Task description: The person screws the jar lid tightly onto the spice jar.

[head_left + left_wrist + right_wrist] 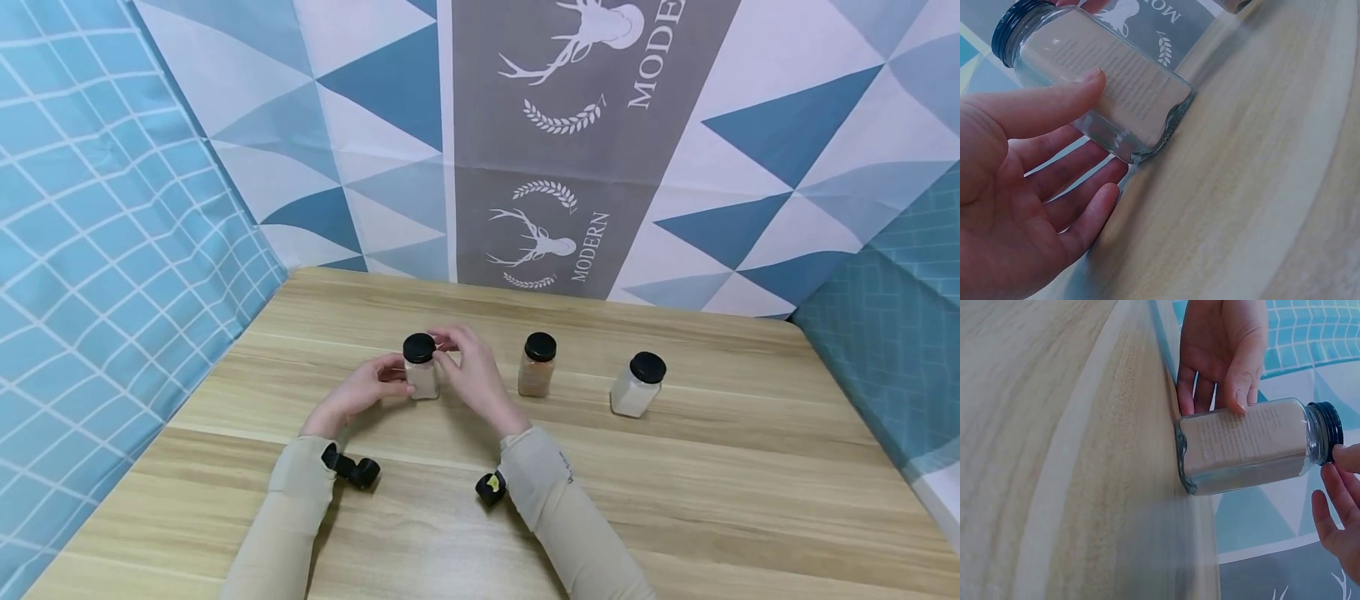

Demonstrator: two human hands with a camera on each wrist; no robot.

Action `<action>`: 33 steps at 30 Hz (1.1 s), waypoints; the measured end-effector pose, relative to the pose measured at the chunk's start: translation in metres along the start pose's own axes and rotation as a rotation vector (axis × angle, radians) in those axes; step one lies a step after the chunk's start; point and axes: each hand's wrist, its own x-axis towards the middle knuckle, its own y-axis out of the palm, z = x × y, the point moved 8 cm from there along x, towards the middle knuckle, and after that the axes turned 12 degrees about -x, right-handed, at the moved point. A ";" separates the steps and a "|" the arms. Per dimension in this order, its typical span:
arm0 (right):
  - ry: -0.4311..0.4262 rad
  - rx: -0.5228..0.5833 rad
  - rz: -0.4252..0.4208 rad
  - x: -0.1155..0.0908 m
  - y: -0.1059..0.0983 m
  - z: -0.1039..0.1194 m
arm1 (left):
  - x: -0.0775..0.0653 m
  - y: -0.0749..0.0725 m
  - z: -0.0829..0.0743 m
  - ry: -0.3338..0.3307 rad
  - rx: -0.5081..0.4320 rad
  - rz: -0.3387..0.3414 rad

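Note:
A square glass jar [423, 382] with a black lid [418, 347] stands upright on the wooden table. Pale powder fills much of it, and printed text shows on its side in both wrist views. My left hand [356, 392] holds the jar's body from the left, thumb on the near side and fingers round the back. At the lid's right edge, my right hand [476, 379] pinches the rim between thumb and forefinger. Its other fingers stay off the glass in the right wrist view, where the lid [1330, 428] sits on the jar's neck.
To the right stands a black-lidded jar of orange-brown powder [536, 377]. Farther right is another black-lidded jar with white contents [633, 395]. Patterned cloth [390, 125] hangs behind the wooden table [720, 483], and blue checked cloth [97, 233] hangs at the left.

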 end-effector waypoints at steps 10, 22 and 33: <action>-0.056 0.045 0.144 -0.001 0.012 0.007 | -0.001 0.000 0.000 0.004 0.009 0.004; 0.012 0.025 0.101 -0.001 0.007 -0.001 | 0.000 -0.001 0.000 0.008 -0.003 -0.001; -0.023 -0.047 0.065 0.002 0.004 0.003 | 0.000 -0.001 0.001 -0.005 0.001 -0.004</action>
